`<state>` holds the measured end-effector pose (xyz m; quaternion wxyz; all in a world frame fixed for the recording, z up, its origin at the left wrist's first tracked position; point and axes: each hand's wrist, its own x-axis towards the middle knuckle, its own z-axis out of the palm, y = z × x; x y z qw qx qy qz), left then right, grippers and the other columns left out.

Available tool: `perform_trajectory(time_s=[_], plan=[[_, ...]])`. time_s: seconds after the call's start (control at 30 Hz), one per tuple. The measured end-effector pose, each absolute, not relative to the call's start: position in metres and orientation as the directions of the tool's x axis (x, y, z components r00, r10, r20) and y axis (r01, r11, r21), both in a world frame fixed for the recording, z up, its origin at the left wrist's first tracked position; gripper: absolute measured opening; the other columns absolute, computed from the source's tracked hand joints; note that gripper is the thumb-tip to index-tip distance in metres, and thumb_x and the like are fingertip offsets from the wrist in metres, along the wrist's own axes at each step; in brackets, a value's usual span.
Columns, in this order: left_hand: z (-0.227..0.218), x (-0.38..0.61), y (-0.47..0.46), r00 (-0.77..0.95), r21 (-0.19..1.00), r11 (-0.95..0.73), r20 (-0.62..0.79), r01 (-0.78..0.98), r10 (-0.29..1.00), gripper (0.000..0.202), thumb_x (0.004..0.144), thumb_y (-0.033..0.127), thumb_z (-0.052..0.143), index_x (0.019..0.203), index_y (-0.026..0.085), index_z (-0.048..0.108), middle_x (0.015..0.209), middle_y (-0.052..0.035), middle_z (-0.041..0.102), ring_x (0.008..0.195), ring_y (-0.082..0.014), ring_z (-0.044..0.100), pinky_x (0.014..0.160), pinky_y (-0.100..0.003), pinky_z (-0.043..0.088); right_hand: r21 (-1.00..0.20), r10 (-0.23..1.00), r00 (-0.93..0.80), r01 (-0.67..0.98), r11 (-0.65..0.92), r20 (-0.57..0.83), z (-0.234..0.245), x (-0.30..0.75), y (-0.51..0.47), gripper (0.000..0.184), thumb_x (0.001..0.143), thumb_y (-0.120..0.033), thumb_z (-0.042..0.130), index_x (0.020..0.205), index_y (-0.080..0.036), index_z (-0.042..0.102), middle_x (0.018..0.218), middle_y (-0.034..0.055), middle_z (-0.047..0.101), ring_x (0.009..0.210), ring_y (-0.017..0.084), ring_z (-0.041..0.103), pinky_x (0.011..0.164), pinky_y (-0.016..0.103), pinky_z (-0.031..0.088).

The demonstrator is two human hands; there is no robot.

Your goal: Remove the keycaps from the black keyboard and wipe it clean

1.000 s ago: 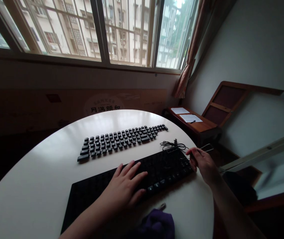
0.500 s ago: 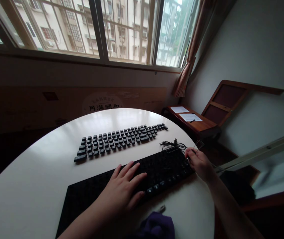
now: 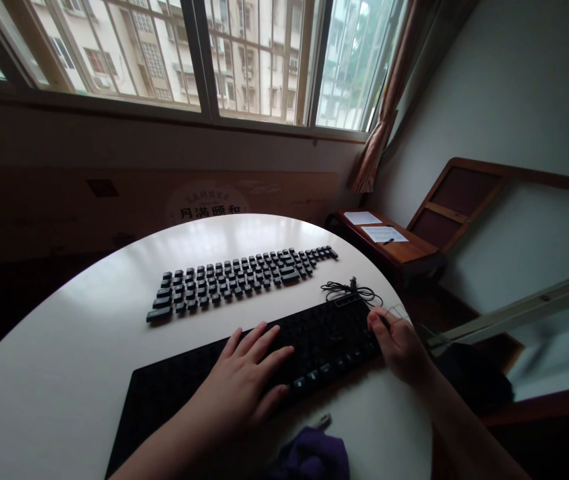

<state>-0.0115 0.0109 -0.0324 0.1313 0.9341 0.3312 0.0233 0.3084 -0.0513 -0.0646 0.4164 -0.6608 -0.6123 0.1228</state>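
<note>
A black keyboard (image 3: 177, 383) lies across the table, mostly stripped of its keycaps; a row of caps remains along the near right edge. My left hand (image 3: 249, 377) rests on it palm down, fingers spread. At the keyboard's right end, my right hand (image 3: 400, 343) is closed around a wire keycap puller (image 3: 395, 311), whose thin loops stick out past the fingers. Whether a cap is in the wires I cannot tell. Beyond the keyboard, removed black keycaps (image 3: 224, 283) stand in rows. The coiled black cable (image 3: 347, 291) sits behind its far right corner.
A purple cloth (image 3: 314, 457) with a small metal piece (image 3: 323, 421) beside it lies at the near edge of the round white table (image 3: 54, 360). Right of the table stands a wooden chair (image 3: 414, 250) bearing papers (image 3: 384, 234) and a pen.
My right hand has shifted slightly down toward me at the keyboard's right end, and the puller's wires have turned. My left hand stays in place on the keyboard.
</note>
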Motion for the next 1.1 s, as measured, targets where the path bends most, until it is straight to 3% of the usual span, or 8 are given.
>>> perform_trajectory(time_s=[0.23,0.43,0.6,0.77,0.9,0.97,1.03,1.1], plan=[[-0.029,-0.011,0.01,0.778,0.273,-0.741,-0.048,0.614,0.627,0.05,0.094,0.041,0.057,0.143,0.033,0.053,0.159,-0.0077,0.037,0.148,-0.0364,0.027,0.119,-0.064,0.019,-0.87,0.882,0.367,0.485,0.089,0.295,-0.076,0.316,-0.05,0.045,0.098,-0.057,0.04,0.075,-0.02,0.049,0.054,-0.0035,0.033,0.048,0.011,0.029,0.045,0.024,0.022],[-0.024,-0.009,0.008,0.766,0.244,-0.731,-0.105,0.638,0.634,0.052,0.094,0.041,0.055,0.145,0.033,0.051,0.161,-0.0085,0.033,0.15,-0.0357,0.023,0.118,-0.065,0.019,-0.929,0.885,0.4,0.36,0.088,0.239,-0.083,0.32,-0.047,0.043,0.093,-0.059,0.048,0.075,-0.02,0.049,0.053,-0.0045,0.031,0.047,0.011,0.028,0.043,0.022,0.022],[-0.021,-0.008,0.007,0.762,0.238,-0.727,-0.114,0.643,0.637,0.054,0.093,0.039,0.057,0.146,0.033,0.05,0.161,-0.0085,0.032,0.15,-0.036,0.023,0.118,-0.066,0.018,-0.98,0.818,0.543,0.153,0.123,0.188,-0.077,0.314,-0.045,0.042,0.09,-0.059,0.052,0.076,-0.021,0.044,0.057,-0.0042,0.038,0.046,0.01,0.034,0.04,0.019,0.028],[-0.022,-0.009,0.005,0.759,0.255,-0.72,-0.099,0.645,0.644,0.053,0.093,0.038,0.057,0.145,0.032,0.051,0.161,-0.0086,0.034,0.15,-0.0357,0.023,0.118,-0.066,0.017,-0.984,0.853,0.495,0.139,0.109,0.165,-0.068,0.314,-0.041,0.042,0.089,-0.059,0.052,0.076,-0.02,0.043,0.054,-0.0068,0.031,0.042,0.007,0.029,0.038,0.017,0.024],[-0.021,-0.007,0.002,0.736,0.283,-0.693,-0.079,0.663,0.672,0.051,0.092,0.036,0.059,0.142,0.031,0.054,0.159,-0.0091,0.037,0.15,-0.0367,0.023,0.119,-0.066,0.016,-0.985,0.949,0.302,0.166,0.041,0.091,-0.037,0.31,-0.036,0.038,0.088,-0.054,0.059,0.079,-0.018,0.05,0.049,-0.0087,0.031,0.038,0.005,0.027,0.035,0.014,0.019],[-0.019,-0.007,0.001,0.723,0.317,-0.683,-0.016,0.658,0.69,0.046,0.093,0.035,0.058,0.138,0.028,0.057,0.156,-0.0094,0.043,0.148,-0.0369,0.029,0.118,-0.067,0.017,-0.966,0.998,0.042,0.256,0.034,0.046,-0.011,0.297,-0.033,0.035,0.093,-0.052,0.053,0.083,-0.018,0.052,0.05,-0.007,0.039,0.039,0.006,0.032,0.035,0.014,0.021],[-0.015,-0.008,0.0,0.702,0.371,-0.68,0.096,0.633,0.706,0.035,0.096,0.035,0.052,0.129,0.025,0.061,0.145,-0.0102,0.054,0.14,-0.0351,0.041,0.117,-0.066,0.021,-0.928,0.972,-0.224,0.341,0.151,0.075,0.018,0.275,-0.029,0.03,0.099,-0.044,0.045,0.089,-0.018,0.055,0.055,-0.0046,0.048,0.041,0.007,0.039,0.038,0.015,0.027],[-0.009,-0.011,-0.001,0.653,0.442,-0.67,0.217,0.597,0.725,0.027,0.099,0.037,0.045,0.113,0.021,0.063,0.127,-0.0111,0.063,0.123,-0.0315,0.054,0.112,-0.059,0.034,-0.799,0.871,-0.464,0.456,0.393,0.163,0.044,0.248,-0.023,0.019,0.098,-0.028,0.046,0.09,-0.017,0.059,0.062,-0.0025,0.056,0.051,0.007,0.047,0.048,0.015,0.035]])
